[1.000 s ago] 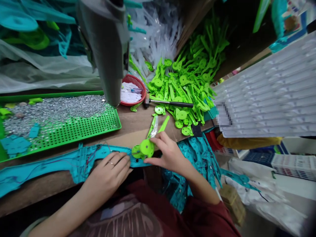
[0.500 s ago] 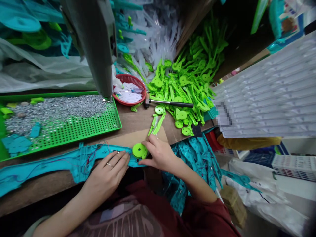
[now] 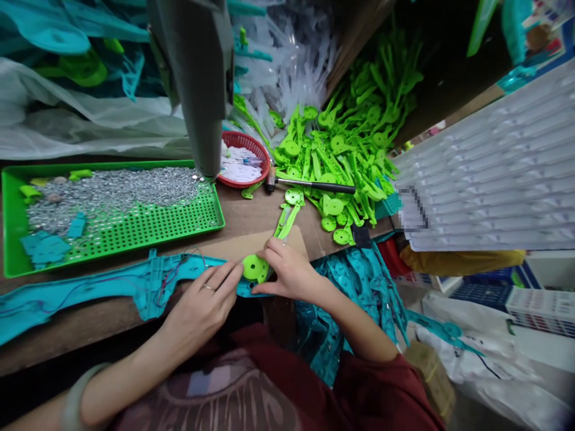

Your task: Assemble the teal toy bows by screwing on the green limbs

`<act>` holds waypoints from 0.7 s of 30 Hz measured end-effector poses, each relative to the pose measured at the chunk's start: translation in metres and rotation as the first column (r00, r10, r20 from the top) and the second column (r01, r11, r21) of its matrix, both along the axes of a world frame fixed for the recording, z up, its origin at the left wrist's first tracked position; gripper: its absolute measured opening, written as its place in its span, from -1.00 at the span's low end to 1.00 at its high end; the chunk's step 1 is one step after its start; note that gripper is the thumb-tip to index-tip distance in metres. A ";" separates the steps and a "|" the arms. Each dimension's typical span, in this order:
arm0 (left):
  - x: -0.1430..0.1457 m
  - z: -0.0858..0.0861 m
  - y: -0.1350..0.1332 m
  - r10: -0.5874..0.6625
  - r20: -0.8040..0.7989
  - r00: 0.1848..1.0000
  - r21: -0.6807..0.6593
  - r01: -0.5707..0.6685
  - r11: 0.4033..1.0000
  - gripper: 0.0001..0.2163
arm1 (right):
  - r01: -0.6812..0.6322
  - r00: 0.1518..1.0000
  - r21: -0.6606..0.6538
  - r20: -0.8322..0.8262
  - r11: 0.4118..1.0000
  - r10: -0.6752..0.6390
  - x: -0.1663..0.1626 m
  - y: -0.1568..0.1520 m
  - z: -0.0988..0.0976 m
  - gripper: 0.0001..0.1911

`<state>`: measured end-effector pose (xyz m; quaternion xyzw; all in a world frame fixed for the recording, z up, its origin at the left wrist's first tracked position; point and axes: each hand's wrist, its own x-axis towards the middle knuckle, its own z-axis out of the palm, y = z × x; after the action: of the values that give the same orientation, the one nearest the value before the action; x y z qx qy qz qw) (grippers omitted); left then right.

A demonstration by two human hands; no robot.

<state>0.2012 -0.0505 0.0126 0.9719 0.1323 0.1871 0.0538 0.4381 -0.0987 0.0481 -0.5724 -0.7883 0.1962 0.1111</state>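
A long teal plastic shell point(image 3: 112, 288) with thin wires lies along the front edge of the wooden bench. My left hand point(image 3: 204, 305) rests flat on its right end, fingers stretched toward a lime-green piece with a round disc end point(image 3: 254, 267). My right hand point(image 3: 290, 272) pinches that green piece from the right and presses its disc down onto the teal shell. The green piece's long arm point(image 3: 287, 220) points away from me across the bench.
A green perforated tray point(image 3: 135, 230) of small metal parts sits at the left. A grey machine column point(image 3: 200, 78) rises behind it. A red basket point(image 3: 245, 158), a hammer point(image 3: 309, 185) and a heap of green parts point(image 3: 350, 143) lie beyond. Teal shells point(image 3: 354, 287) hang at right.
My right hand has lowered the green piece, which was raised with its disc tilted up, flat onto the end of the teal shell. My left hand's fingers have slid closer to it.
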 end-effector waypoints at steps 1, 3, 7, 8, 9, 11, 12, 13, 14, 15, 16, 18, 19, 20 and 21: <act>0.000 -0.001 0.002 -0.031 0.029 0.999 -0.026 0.031 0.999 -0.68 | -0.013 0.999 -0.011 -0.048 1.000 0.012 0.002 0.000 0.000 -0.38; 0.002 -0.001 0.007 -0.063 0.062 0.996 -0.061 0.066 0.996 -0.66 | -0.034 0.991 -0.026 -0.133 0.999 0.031 0.008 -0.001 0.001 -0.41; 0.011 0.001 0.014 -0.008 0.027 1.000 -0.066 0.010 0.998 -0.59 | -0.010 0.973 -0.034 -0.229 0.999 0.002 0.016 -0.008 -0.001 -0.42; 0.012 0.000 0.014 0.009 0.014 1.000 -0.079 -0.008 0.997 -0.58 | 0.006 0.975 -0.026 -0.221 1.000 -0.012 0.016 -0.009 -0.001 -0.41; 0.013 -0.001 0.015 0.022 0.011 1.000 -0.099 -0.020 0.995 -0.58 | 0.023 0.981 -0.011 -0.193 1.000 -0.025 0.015 -0.010 -0.002 -0.40; 0.014 -0.005 0.016 0.032 0.038 0.999 -0.144 -0.027 0.989 -0.61 | 0.041 0.993 0.020 -0.115 0.999 -0.038 0.013 -0.011 -0.003 -0.39; 0.013 -0.007 0.017 0.032 0.063 0.998 -0.162 -0.021 0.987 -0.63 | 0.041 0.995 0.026 -0.088 0.999 -0.038 0.011 -0.010 -0.003 -0.39; 0.011 -0.009 0.017 0.031 0.089 0.996 -0.178 -0.014 0.984 -0.66 | 0.032 0.997 0.025 -0.077 0.999 -0.030 0.010 -0.009 -0.003 -0.40; 0.010 -0.012 0.018 0.028 0.106 0.994 -0.195 -0.007 0.981 -0.69 | 0.017 0.997 0.018 -0.077 1.000 -0.015 0.010 -0.008 -0.003 -0.41; 0.008 -0.013 0.019 0.022 0.118 0.993 -0.208 0.003 0.978 -0.72 | -0.001 0.997 0.006 -0.079 1.000 0.002 0.010 -0.006 -0.003 -0.42; 0.006 -0.014 0.019 0.012 0.127 0.992 -0.219 0.016 0.976 -0.74 | -0.017 0.997 -0.006 -0.078 1.000 0.017 0.010 -0.005 -0.002 -0.42; 0.004 -0.015 0.020 -0.003 0.137 0.991 -0.236 0.036 0.971 -0.74 | -0.043 0.997 -0.033 -0.062 0.999 0.041 0.012 -0.003 -0.001 -0.44; 0.004 -0.014 0.020 -0.008 0.141 0.990 -0.238 0.042 0.970 -0.74 | -0.054 0.997 -0.047 -0.056 0.997 0.051 0.013 -0.002 0.000 -0.45; 0.004 -0.013 0.020 -0.020 0.141 0.990 -0.237 0.054 0.970 -0.72 | -0.064 0.997 -0.063 -0.055 0.996 0.061 0.014 -0.001 0.002 -0.45; 0.004 -0.013 0.020 -0.039 0.136 0.990 -0.232 0.070 0.970 -0.70 | -0.077 0.995 -0.078 -0.062 0.994 0.072 0.015 -0.001 0.003 -0.45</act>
<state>0.2055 -0.0301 0.0000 0.9475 0.1230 0.2316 0.1829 0.4526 -0.0994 0.0507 -0.5406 -0.7970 0.2485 0.1038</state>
